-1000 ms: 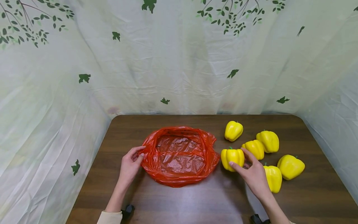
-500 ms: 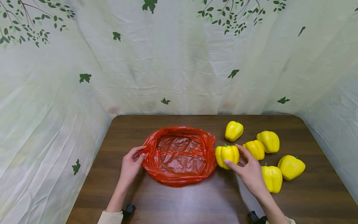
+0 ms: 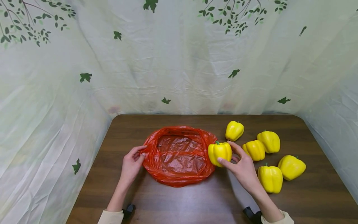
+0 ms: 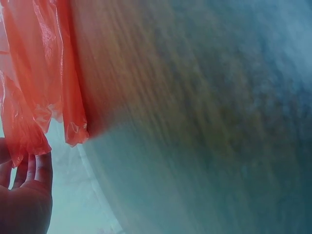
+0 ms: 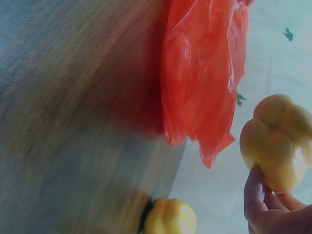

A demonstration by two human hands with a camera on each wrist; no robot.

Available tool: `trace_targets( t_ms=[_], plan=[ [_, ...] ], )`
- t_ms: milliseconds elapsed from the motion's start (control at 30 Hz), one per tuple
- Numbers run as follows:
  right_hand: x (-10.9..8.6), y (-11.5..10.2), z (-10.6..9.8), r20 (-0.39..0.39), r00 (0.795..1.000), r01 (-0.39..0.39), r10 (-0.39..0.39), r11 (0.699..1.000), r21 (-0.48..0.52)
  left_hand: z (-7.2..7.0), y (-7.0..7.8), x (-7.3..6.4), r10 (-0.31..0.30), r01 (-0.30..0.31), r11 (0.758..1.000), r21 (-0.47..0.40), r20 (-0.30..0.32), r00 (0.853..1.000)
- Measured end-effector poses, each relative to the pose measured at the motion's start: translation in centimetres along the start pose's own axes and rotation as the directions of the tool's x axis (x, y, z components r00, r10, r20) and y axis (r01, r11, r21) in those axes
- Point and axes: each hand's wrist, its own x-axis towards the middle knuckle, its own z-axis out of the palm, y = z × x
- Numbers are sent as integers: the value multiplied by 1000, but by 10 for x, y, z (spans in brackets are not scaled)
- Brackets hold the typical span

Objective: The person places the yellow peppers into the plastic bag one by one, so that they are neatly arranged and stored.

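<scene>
- Both hands are occupied: the left hand [image 3: 132, 162] pinches the left rim of a red plastic bag [image 3: 179, 180], thumb nearer than the index finger; the right hand [image 3: 242, 169] grips a yellow bell pepper [image 3: 219, 152] between thumb and fingers.
- That gripped pepper sits just left of the right hand and well right of the left hand, raised off the desk [image 3: 179, 208], its green stem up. From the head it overlaps the bag's right rim; the right wrist view shows a gap between the two.
- One bag lies between the hands, its wide mouth open upward.
- Six yellow bell peppers in all: one in the right hand, five on the desk to the right.
- Of those five, one stands alone at the far side [image 3: 234, 130]; two sit close together beyond the right hand [image 3: 253, 150] [image 3: 268, 141]; two more sit close together right of that hand, one nearer [image 3: 270, 179] and one farther right [image 3: 291, 167].
- Two pale sleeves show at the near edge, one left [image 3: 110, 217], one right [image 3: 277, 217].
</scene>
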Motion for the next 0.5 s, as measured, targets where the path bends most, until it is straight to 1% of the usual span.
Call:
trace_targets(
  t_ms=[167,367,500],
  plan=[
    [4,-4,5,20,999,37,-36,999,-13,0,-5,0,15,-15,1000,7,-5,1000],
    [13,-11,13,61,996,63,-59,997,-55,0,-5,1,15,-15,1000,16,-12,1000],
    [20,-16,18,93,993,79,-73,995,-59,0,-5,0,12,-12,1000,10,-7,1000]
  ],
)
